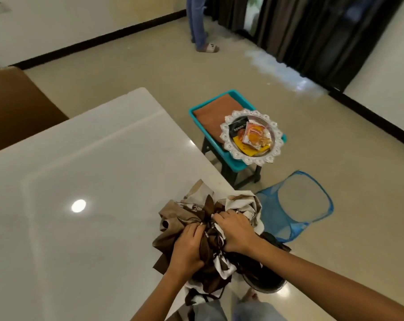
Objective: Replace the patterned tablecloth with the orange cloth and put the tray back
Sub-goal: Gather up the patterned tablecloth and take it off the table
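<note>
White glossy table [85, 172] is bare except at its near right corner, where the patterned tablecloth [196, 218] sits bunched into a brown-and-cream wad. No clear long axis on the wad; loose folds fan up and away from you, and a tail hangs down over the table edge toward your legs. Your left hand [187, 247] is clenched into the left side of the bundle, your right hand [237, 230] grips the right side, knuckles up, both wrists close together.

Orange cloth [213, 113] lies folded flat in the teal bin [219, 144] on a stool right of the table, long axis running away from you. Tray [251, 136], silver with a scalloped rim, rests on the near end of the bin, overlapping the cloth, packets on it. Blue mesh hamper [296, 205] stands on the floor just right of your hands. Another person's legs [200, 24] near the dark curtains [312, 31].
</note>
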Available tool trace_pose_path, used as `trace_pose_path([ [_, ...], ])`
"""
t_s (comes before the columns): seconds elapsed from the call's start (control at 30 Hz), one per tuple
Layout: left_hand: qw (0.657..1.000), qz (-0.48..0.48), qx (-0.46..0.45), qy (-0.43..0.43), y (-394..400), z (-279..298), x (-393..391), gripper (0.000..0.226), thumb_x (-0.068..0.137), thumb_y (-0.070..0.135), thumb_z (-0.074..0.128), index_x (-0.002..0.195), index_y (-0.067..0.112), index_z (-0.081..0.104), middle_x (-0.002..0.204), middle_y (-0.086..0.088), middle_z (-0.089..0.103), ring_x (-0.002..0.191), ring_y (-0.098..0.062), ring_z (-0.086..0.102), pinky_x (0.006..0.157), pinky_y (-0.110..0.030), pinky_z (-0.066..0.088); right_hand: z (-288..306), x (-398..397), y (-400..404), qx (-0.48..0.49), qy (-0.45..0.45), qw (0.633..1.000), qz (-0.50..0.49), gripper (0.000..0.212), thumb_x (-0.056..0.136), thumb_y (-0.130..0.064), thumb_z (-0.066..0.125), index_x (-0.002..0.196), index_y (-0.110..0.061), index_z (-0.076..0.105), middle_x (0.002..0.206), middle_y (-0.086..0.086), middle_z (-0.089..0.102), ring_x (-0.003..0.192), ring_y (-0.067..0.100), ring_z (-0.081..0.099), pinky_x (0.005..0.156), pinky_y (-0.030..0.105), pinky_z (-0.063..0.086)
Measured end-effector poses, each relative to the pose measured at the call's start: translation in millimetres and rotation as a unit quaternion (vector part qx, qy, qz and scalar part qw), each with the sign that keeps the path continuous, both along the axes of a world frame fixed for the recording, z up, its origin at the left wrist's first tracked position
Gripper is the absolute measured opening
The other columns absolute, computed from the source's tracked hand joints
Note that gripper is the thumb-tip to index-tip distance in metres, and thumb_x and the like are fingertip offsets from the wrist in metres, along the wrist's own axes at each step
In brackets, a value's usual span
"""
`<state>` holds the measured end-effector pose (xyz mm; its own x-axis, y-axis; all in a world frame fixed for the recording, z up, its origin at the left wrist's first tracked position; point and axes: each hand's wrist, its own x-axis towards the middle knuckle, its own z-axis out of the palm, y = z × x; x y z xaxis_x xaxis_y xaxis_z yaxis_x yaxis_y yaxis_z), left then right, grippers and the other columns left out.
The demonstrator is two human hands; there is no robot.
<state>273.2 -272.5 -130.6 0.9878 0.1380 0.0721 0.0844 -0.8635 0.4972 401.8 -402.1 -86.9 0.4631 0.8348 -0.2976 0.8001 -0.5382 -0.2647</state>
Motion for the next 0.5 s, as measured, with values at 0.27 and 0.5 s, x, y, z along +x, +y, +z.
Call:
trace_pose_path([
  [0.27,0.995,-0.092,-0.005,-0.041,-90,30,68,0.065,0.053,0.018,0.084,0.111,0.012,0.055,0.101,-0.006,0.063,0.093,-0.022,0.061,0.080,-0.029,0.054,20,42,-115,0.041,-0.019,0.994,-0.095,0.059,0.067,-0.045,0.067,0.118,-0.022,0.049,0.106,0.002,0.061,0.096,0.028,0.056,0.070,0.037,0.046],
  [0.5,0.983,-0.178,-0.020,-0.052,-164,36,150,0.059,0.058,0.017,0.081,0.109,0.013,0.052,0.100,-0.008,0.061,0.093,-0.024,0.058,0.079,-0.031,0.053,22,93,-204,0.051,-0.019,0.977,-0.205,0.067,0.057,-0.046,0.067,0.119,-0.025,0.054,0.102,0.000,0.065,0.092,0.028,0.061,0.065,0.035,0.049],
])
